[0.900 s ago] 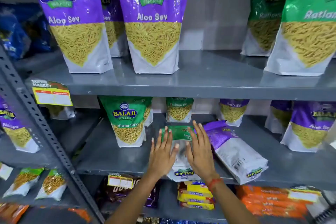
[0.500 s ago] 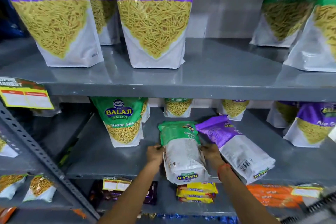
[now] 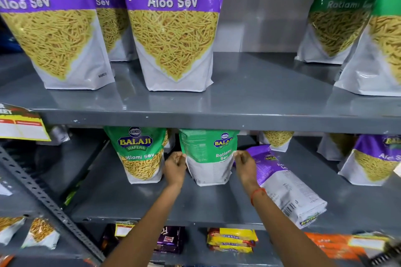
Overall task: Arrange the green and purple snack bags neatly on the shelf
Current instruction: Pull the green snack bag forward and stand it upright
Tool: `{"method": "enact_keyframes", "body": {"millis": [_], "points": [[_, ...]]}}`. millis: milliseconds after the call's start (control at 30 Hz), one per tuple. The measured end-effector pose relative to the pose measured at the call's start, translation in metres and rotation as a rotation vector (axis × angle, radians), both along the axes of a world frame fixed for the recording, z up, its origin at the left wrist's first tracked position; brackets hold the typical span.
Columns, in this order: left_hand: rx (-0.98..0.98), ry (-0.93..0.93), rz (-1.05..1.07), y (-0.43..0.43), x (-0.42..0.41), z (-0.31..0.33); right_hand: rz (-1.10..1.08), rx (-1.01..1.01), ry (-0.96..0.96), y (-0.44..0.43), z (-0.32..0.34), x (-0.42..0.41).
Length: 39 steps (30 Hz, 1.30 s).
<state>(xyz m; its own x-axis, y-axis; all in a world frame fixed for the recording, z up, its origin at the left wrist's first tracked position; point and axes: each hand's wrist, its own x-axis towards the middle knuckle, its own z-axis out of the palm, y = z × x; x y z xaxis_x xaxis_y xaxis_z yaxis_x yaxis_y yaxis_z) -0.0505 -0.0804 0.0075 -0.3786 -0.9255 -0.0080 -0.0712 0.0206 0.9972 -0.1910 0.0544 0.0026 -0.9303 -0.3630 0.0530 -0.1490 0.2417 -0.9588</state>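
On middle shelf [image 3: 217,208]: green bag [image 3: 209,156] upright.
Left hand [image 3: 175,166]: fingers grip its left edge.
Right hand [image 3: 244,165]: fingers grip its right edge.

Upright bag [image 3: 209,158] between 2 hands [image 3: 174,167]

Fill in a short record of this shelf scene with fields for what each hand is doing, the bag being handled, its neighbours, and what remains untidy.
left hand: grips the left edge of the green bag
right hand: grips its right edge
green bag: upright on the middle shelf, back panel facing out
left neighbour: green Ratlami Sev bag, upright, front facing out
right neighbour: purple bag, lying flat
untidy: the purple bag is not yet stood up
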Motion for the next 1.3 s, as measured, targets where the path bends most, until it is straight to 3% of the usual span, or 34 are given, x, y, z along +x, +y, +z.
{"method": "enact_keyframes", "body": {"millis": [167, 333, 533, 733, 900, 1067, 1300], "points": [[-0.078, -0.055, 0.084, 0.025, -0.003, -0.012, 0.099, 0.010, 0.000, 0.006, -0.015, -0.008], [-0.116, -0.102, -0.078, 0.083, -0.003, -0.034, 0.273, 0.021, -0.037, 0.014, -0.031, -0.007], [0.012, 0.023, -0.168, 0.078, -0.005, -0.033, 0.323, -0.077, -0.105, 0.022, -0.051, 0.020], [-0.164, -0.233, 0.024, 0.069, -0.022, -0.026, 0.423, -0.028, -0.152, 0.027, -0.041, 0.021], [-0.116, -0.191, -0.181, 0.035, -0.011, -0.032, 0.380, -0.050, -0.098, 0.017, -0.023, 0.002], [0.037, -0.090, -0.449, -0.004, 0.004, -0.034, 0.648, 0.045, -0.211, 0.010, -0.019, -0.006], [0.032, -0.050, -0.505, -0.016, 0.003, -0.038, 0.401, -0.042, -0.175, 0.013, -0.045, 0.014]]}}
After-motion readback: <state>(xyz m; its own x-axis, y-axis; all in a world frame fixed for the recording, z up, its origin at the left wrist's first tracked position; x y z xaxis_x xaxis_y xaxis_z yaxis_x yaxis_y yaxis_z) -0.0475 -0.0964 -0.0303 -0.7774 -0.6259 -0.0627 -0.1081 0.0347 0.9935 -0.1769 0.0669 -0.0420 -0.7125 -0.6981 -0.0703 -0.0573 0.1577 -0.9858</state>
